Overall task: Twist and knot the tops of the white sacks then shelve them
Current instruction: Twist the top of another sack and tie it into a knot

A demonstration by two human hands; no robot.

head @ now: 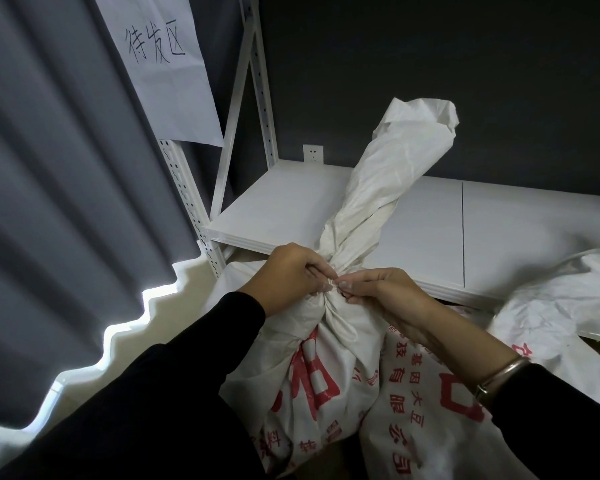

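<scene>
Sack: a white woven plastic sack (329,368) with red printed characters stood on the floor, just in front of the shelf edge.
Neck: it was gathered tight, with a thin white cord (344,329) around it and a loop hanging down the front.
Top: the twisted top (388,161) rose above the neck, leaning right over the shelf, its end flared open.
Left hand (291,275): fingers curled, it pinched the cord at the neck.
Right hand (385,296): it pinched the cord too, fingertips meeting the left's; a metal bracelet (499,372) sat at the wrist.
Shelf: a white flat metal shelf board (278,209) lay behind the sack, bare on its left and middle.
Right side: a second crumpled white sack (551,303) rested partly on the board's front edge.
Left side: a perforated white upright (184,199) and a grey pleated curtain (66,168) stood close by.
Above: a white paper sign (167,71) with handwriting hung from the frame.
</scene>
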